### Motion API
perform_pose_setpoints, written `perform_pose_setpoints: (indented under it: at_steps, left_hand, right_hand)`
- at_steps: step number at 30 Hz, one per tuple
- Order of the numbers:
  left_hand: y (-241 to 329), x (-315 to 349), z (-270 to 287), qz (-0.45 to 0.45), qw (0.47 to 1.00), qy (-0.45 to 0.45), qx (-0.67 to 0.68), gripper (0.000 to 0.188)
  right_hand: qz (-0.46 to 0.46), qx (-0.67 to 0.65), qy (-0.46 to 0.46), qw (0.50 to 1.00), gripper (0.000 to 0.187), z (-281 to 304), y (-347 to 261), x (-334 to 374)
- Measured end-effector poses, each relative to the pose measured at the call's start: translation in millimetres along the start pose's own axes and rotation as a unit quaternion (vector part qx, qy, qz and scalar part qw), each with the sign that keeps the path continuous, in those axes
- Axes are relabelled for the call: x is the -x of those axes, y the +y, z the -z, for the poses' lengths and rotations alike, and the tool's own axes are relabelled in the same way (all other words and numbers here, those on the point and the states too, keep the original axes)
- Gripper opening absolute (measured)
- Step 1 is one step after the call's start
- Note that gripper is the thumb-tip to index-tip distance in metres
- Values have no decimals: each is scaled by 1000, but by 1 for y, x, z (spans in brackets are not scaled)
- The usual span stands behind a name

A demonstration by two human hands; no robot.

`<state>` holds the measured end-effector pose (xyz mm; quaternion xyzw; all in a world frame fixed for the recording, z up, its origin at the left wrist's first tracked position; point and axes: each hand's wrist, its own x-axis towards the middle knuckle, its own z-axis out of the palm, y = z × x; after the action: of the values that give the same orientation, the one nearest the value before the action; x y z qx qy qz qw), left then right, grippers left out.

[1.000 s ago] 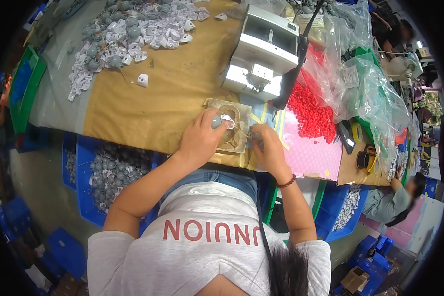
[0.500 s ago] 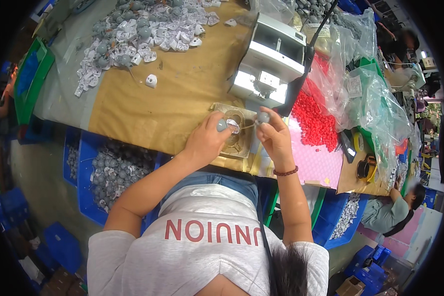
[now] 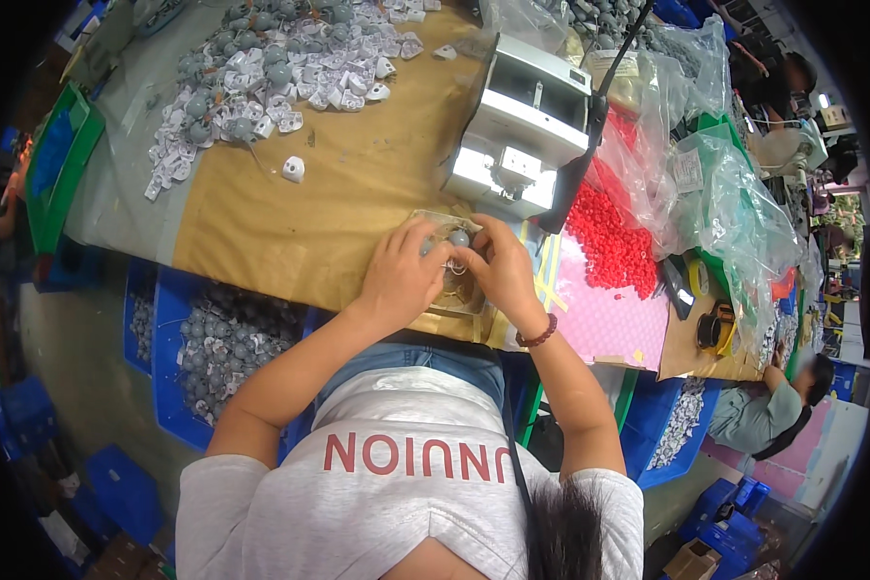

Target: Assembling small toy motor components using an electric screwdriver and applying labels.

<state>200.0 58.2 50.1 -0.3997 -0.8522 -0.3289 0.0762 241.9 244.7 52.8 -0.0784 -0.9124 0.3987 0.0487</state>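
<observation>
Right hand (image 3: 506,275) has swung left, meeting my left hand (image 3: 396,269) over the block (image 3: 462,300) on the table (image 3: 271,217). Right grip pinches a grey ball (image 3: 459,237) above it; left grip pinches another ball (image 3: 425,247). I'd call this positioning; next move calls for careful alignment.

Heaped small parts (image 3: 331,79), blue bins (image 3: 167,398) and a bench machine (image 3: 536,114) show a factory workshop.

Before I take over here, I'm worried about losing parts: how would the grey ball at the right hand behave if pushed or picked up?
The grey ball would probably roll if pushed, given its rounded outline. It is likely light, since the right hand appears to pinch it. Its smooth-looking surface may feel slippery.
</observation>
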Motion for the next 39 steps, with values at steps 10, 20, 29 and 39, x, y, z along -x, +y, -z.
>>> perform_pose_setpoints:
  at_steps: [10, 20, 29, 39]
  left_hand:
    - [-2, -13, -12, 20, 999, -44, -23, 37]
    - [-5, -12, -15, 18, 1000, -16, 1, 36]
    - [-3, -12, -12, 40, 998, -36, 16, 38]
    - [-5, -13, -12, 44, 998, -39, 21, 38]
  right_hand:
    - [115, 80, 381, 914, 43, 50, 33, -43]
    - [107, -215, 410, 880, 65, 78, 15, -60]
    - [236, -378, 260, 857, 24, 87, -75, -92]
    - [85, -367, 184, 908, 21, 51, -64, -101]
